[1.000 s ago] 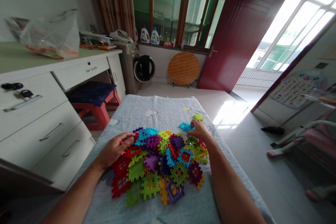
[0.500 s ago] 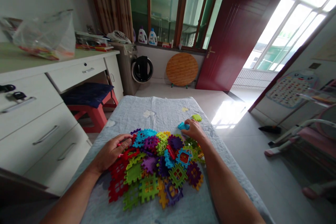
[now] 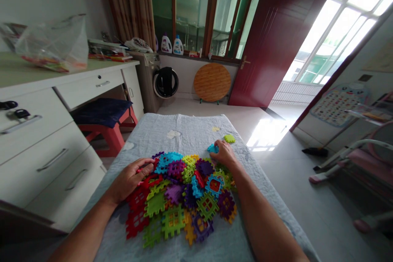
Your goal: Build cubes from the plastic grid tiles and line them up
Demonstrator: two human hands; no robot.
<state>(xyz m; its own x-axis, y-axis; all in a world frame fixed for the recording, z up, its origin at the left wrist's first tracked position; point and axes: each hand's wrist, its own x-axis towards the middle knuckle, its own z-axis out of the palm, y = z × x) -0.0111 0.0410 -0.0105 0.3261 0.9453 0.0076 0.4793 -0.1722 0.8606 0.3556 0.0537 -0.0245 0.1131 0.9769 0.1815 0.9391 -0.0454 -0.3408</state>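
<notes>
Plastic tiles (image 3: 174, 193) lie heaped on the near half of the cloth-covered bench (image 3: 196, 127). Far right, the right hand (image 3: 224, 152) pinches a blue tile (image 3: 211, 147), apparently picking it out, which calls for a steady pinch. The left hand (image 3: 130, 178) curves over the left side, grip unclear. A second ago, more blue showed.

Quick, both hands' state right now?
Left hand: loosely curved, at the red pieces; grip unclear.
Right hand: touching the far blue piece; grip unclear.

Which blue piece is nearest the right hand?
The blue piece partly covered by the right hand, beyond the pile; the other blue ones lie within that pile.
</notes>
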